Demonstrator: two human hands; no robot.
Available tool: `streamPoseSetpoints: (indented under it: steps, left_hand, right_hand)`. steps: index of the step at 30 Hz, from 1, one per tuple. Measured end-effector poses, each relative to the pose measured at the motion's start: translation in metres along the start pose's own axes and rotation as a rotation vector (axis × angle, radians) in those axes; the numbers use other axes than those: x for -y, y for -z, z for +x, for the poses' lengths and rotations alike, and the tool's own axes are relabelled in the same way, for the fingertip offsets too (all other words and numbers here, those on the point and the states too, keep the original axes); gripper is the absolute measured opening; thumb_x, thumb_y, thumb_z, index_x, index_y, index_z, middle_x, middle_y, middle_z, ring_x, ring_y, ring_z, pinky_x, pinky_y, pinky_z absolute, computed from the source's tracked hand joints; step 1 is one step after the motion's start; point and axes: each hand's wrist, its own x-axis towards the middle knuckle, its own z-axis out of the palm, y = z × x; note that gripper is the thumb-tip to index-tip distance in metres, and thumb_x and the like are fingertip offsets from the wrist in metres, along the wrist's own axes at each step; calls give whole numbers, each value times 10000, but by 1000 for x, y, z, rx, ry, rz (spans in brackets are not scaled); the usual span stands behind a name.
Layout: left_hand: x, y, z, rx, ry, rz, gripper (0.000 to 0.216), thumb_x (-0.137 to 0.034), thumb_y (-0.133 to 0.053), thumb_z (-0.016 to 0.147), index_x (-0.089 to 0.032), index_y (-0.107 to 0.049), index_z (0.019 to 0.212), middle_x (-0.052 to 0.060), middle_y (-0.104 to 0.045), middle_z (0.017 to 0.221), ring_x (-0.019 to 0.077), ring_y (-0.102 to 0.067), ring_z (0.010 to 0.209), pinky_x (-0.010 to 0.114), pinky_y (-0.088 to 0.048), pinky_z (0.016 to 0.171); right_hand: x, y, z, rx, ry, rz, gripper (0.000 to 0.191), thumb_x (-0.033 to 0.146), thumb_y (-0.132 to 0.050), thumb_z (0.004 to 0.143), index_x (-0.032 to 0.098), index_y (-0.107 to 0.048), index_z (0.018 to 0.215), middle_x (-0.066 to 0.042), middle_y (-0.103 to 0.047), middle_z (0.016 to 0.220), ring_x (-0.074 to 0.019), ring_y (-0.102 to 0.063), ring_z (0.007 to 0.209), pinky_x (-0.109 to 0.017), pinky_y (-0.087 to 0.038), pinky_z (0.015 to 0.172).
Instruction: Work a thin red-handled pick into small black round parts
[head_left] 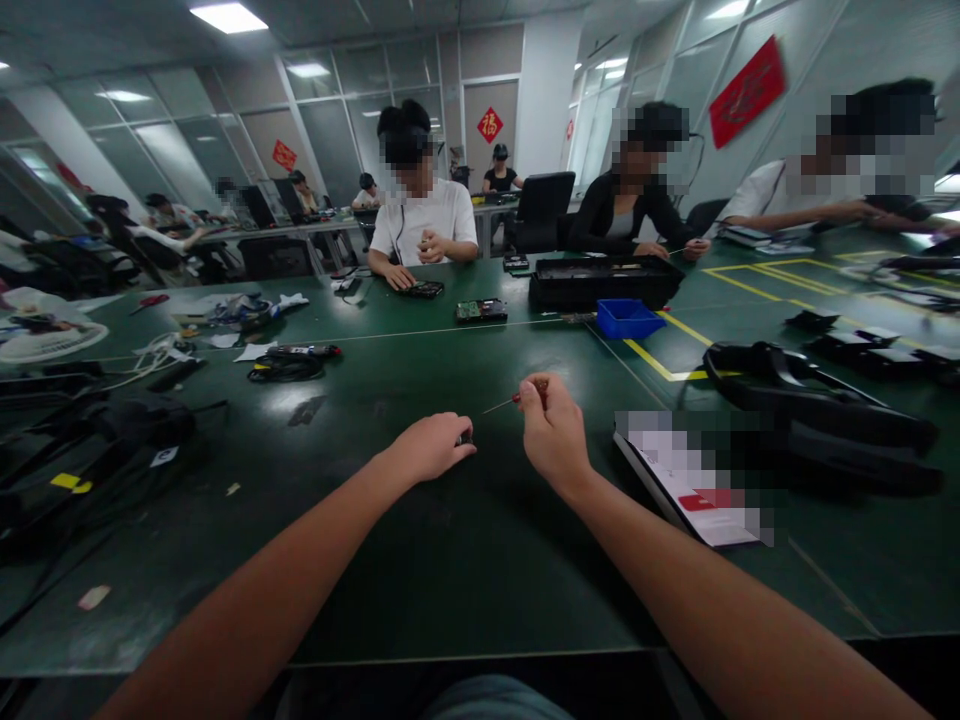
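Observation:
Over the green table (420, 560), my right hand (556, 432) is closed round a screwdriver (516, 399) with a reddish handle. Its thin shaft points left, toward my other hand, and its tip touches nothing that I can see. My left hand (429, 446) is curled close to the tabletop, its fingers pinching a small dark object (465, 438). Most of that object is hidden by the fingers, so its kind does not show. A short gap separates the two hands.
A notebook (675, 490) lies right of my right forearm, beside a black strapped headset (817, 420). Farther back are a blue bin (628, 318), a black tray (604, 283) and a circuit board device (481, 311). Black straps (97, 450) spread at left. Co-workers sit opposite.

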Motion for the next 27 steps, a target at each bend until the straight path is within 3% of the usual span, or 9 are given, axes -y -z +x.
streamPoseSetpoints:
  steps: [7, 12, 16, 21, 27]
  left_hand:
    - [14, 7, 2, -126, 26, -341, 228, -387, -654, 854, -200, -700, 977, 76, -700, 921, 219, -634, 785, 309, -461, 669]
    - [33, 15, 7, -174, 148, -843, 267, -332, -622, 834, -176, -707, 1033, 68, -684, 895, 118, -544, 595, 236, -393, 536]
    - [49, 27, 0, -311, 239, -1192, 291, -318, -675, 786, -149, -695, 1023, 59, -622, 875, 86, -510, 567, 195, -296, 460]
    - [72, 46, -22, -467, 304, -1297, 321, -318, -765, 744, -127, -675, 986, 20, -555, 823, 74, -488, 557, 178, -291, 446]
    - [100, 72, -62, -706, 439, -1398, 151, -276, -554, 948, -136, -593, 904, 9, -538, 782, 85, -486, 564, 192, -341, 467]
  right_hand:
    - [-3, -1, 0, -2, -9, 19, 211, 390, -440, 1000, 238, -569, 934, -34, -680, 824, -213, -633, 761, -342, -445, 719]
    - [-4, -1, 1, -1, -26, 35, 211, 396, -441, 998, 239, -573, 947, -42, -695, 847, -219, -642, 781, -349, -455, 733]
    - [-4, 0, 1, 8, -23, 38, 218, 401, -441, 1001, 238, -576, 950, -41, -691, 844, -217, -639, 780, -346, -456, 716]
    - [-6, -1, 0, 22, -20, 37, 219, 402, -438, 1006, 241, -571, 940, -31, -678, 829, -213, -637, 777, -348, -452, 718]
    - [-4, -2, 0, 26, -20, 51, 209, 398, -442, 996, 239, -568, 947, -40, -693, 850, -214, -635, 782, -359, -454, 735]
